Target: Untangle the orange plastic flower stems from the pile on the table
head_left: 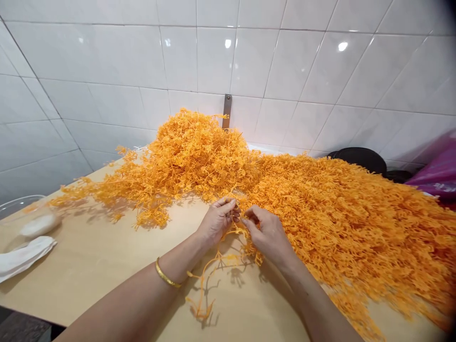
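Note:
An orange plastic plant sprig [202,311] with thin, branching stems hangs down from between my hands, its lower tips over the table. My left hand [215,221] is closed in a pinch on its upper stem. Close beside it on the right, my right hand [269,233] has thumb and forefinger curled together at the sprig's side branches; what is between those fingertips is too small to make out. Just beyond both hands rises a tall heap of loose orange sprigs [192,152]. A gold bangle [164,275] circles my left wrist.
A broad, dense spread of orange sprigs [359,223] covers the right side of the wooden table [117,270]. At the left edge lie a white cloth [26,256] and a clear round container [21,203]. Behind stand a black round object [359,159], a purple bag [436,168] and a tiled wall [117,52].

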`<action>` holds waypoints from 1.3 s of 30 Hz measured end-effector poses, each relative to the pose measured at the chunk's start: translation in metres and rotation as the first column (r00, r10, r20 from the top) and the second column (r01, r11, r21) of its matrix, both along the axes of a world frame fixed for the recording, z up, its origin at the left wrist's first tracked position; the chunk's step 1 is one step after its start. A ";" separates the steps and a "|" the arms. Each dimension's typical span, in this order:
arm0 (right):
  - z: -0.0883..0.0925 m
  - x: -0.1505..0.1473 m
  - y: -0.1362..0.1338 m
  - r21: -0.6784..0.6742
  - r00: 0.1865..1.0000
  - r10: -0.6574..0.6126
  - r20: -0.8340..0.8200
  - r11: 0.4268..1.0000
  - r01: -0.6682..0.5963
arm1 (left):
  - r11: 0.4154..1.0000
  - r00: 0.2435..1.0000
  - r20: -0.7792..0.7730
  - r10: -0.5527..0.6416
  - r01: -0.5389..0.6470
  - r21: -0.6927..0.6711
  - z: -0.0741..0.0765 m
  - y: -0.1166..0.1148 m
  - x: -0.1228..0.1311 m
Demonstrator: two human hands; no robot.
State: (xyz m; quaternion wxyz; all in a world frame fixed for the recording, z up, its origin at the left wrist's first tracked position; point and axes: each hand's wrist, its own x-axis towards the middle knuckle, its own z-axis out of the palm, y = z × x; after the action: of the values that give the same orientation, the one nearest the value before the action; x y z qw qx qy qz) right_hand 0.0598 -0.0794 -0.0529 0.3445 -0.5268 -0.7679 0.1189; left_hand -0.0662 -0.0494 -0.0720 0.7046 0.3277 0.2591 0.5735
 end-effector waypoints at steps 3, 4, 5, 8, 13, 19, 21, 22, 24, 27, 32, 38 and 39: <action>0.002 0.003 0.002 0.062 0.994 -0.010 -0.111 0.998 0.017 | 0.996 0.987 -0.139 -0.081 0.076 -0.041 0.004 -0.005 0.001; 0.003 0.003 0.002 0.085 0.989 -0.011 -0.147 0.996 0.023 | 0.991 0.974 -0.190 -0.125 0.115 -0.063 0.004 -0.006 0.001; 0.004 0.003 0.002 0.108 0.983 -0.019 -0.183 0.993 0.039 | 0.985 0.959 -0.233 -0.164 0.147 -0.086 0.003 -0.007 0.001; 0.005 0.006 0.003 0.152 0.956 -0.075 -0.285 0.981 0.122 | 0.975 0.923 -0.319 -0.215 0.184 -0.125 -0.002 -0.006 0.002; 0.005 0.016 0.007 0.181 0.889 -0.196 -0.414 0.939 0.291 | 0.982 0.951 -0.251 -0.179 0.157 -0.106 -0.004 -0.002 0.000; 0.005 0.015 0.006 0.217 0.877 -0.200 -0.438 0.923 0.318 | 0.897 0.923 0.096 -0.373 0.386 -0.217 0.006 -0.006 -0.006; 0.004 0.011 0.004 0.245 0.897 -0.155 -0.413 0.930 0.274 | 0.840 0.863 0.114 -0.492 0.505 -0.200 0.007 -0.007 -0.007; 0.004 0.009 0.004 0.252 0.910 -0.119 -0.397 0.939 0.233 | 0.815 0.840 0.104 -0.532 0.542 -0.205 0.008 -0.007 -0.008; 0.002 0.006 0.003 0.248 0.928 -0.040 -0.370 0.959 0.140 | 0.805 0.832 0.059 -0.551 0.549 -0.224 0.007 -0.008 -0.008; -0.001 0.006 0.005 0.174 0.924 0.025 -0.382 0.984 0.046 | 0.855 0.864 -0.067 -0.499 0.478 -0.199 0.005 -0.008 -0.007; -0.005 0.012 0.012 -0.001 0.892 -0.010 -0.451 1.000 0.011 | 0.906 0.884 -0.199 -0.423 0.406 -0.123 -0.002 -0.008 -0.002; -0.002 0.010 0.010 -0.056 0.915 -0.027 -0.402 0.998 0.005 | 0.893 0.863 -0.234 -0.448 0.421 -0.159 0.004 -0.010 -0.002; -0.001 0.010 0.010 -0.047 0.914 -0.025 -0.404 0.999 0.007 | 0.888 0.859 -0.230 -0.458 0.427 -0.174 0.006 -0.011 -0.003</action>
State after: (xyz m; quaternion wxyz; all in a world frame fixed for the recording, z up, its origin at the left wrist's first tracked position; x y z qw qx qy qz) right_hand 0.0696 -0.0697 -0.0544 0.4850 -0.5045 -0.6730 0.2395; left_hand -0.0692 -0.0600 -0.0657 0.7945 0.4101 0.3016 0.3311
